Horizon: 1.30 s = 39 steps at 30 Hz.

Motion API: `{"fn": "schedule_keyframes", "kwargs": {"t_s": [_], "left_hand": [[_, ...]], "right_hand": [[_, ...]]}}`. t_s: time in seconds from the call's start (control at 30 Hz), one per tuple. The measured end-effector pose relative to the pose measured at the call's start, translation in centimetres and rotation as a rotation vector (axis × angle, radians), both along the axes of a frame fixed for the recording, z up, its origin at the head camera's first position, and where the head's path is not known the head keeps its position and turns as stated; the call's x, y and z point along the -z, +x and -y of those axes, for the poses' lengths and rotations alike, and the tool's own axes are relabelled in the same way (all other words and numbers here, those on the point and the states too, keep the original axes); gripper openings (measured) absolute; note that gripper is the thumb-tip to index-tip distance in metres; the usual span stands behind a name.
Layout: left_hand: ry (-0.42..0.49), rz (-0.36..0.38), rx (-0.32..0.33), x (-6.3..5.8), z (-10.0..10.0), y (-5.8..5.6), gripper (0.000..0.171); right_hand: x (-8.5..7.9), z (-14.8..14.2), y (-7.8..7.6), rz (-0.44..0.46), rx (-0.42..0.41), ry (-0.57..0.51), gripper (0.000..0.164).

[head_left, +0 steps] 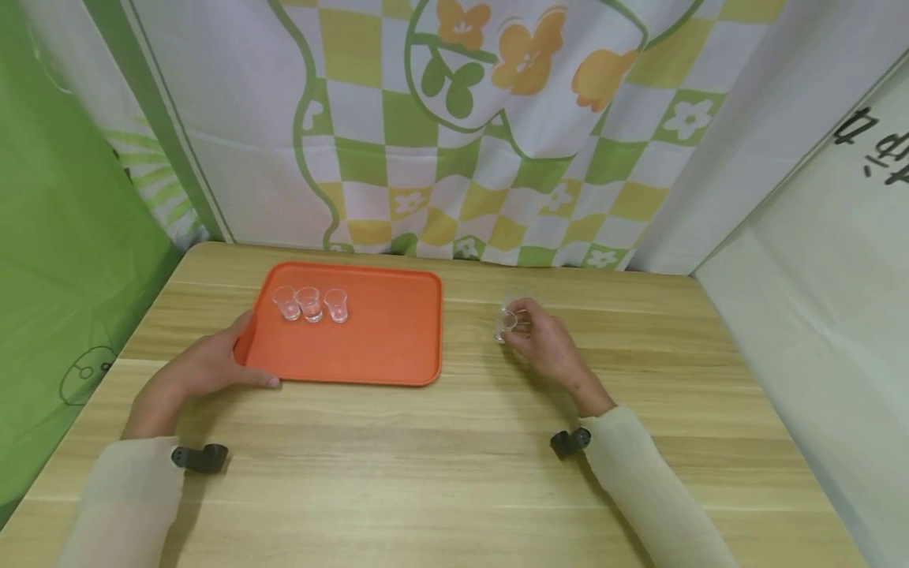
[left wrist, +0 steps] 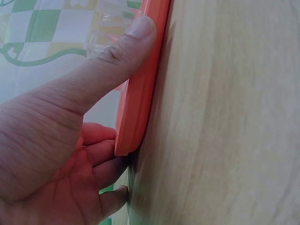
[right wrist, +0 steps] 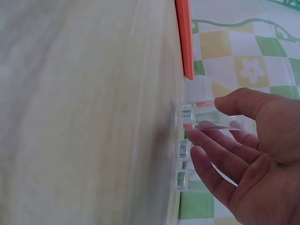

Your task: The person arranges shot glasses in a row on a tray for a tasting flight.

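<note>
My left hand (head_left: pixel 206 363) rests at the left end of an orange tray (head_left: pixel 390 339). Its thumb lies along the front rim, and its fingers touch the left side, as the left wrist view shows. Three small clear shot glasses stand in a row on the tray: a left one (head_left: pixel 287 303), a middle one (head_left: pixel 310 304) and a right one (head_left: pixel 337 306). To the right of the tray, my right hand (head_left: pixel 543 339) pinches another clear shot glass (right wrist: pixel 208 115) between thumb and fingers, its base close to the tabletop. Two more glasses (right wrist: pixel 183 150) stand beyond its fingers, partly hidden by them.
The wooden table (head_left: pixel 398 473) stretches in front of both hands. A checked, flowered curtain (head_left: pixel 483 173) hangs along its back edge. A green sheet (head_left: pixel 64 237) is at the left, and a white panel with dark writing (head_left: pixel 824 260) at the right.
</note>
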<state>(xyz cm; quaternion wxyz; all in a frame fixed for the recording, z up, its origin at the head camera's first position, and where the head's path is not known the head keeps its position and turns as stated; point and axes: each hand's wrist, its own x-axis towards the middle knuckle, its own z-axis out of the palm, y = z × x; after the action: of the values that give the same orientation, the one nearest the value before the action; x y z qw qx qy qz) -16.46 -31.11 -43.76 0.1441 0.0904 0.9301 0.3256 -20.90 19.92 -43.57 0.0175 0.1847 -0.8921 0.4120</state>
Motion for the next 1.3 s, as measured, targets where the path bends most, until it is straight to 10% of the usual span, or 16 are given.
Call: {"fn": "schedule_keyframes", "kwargs": {"t_s": [1.3], "left_hand": [[0.006,0.001,-0.003,0.0,0.0,-0.1,0.133]], "right_hand": [[-1.6,4.2,-0.8,0.001,-0.056,-0.071,0.037]]}}
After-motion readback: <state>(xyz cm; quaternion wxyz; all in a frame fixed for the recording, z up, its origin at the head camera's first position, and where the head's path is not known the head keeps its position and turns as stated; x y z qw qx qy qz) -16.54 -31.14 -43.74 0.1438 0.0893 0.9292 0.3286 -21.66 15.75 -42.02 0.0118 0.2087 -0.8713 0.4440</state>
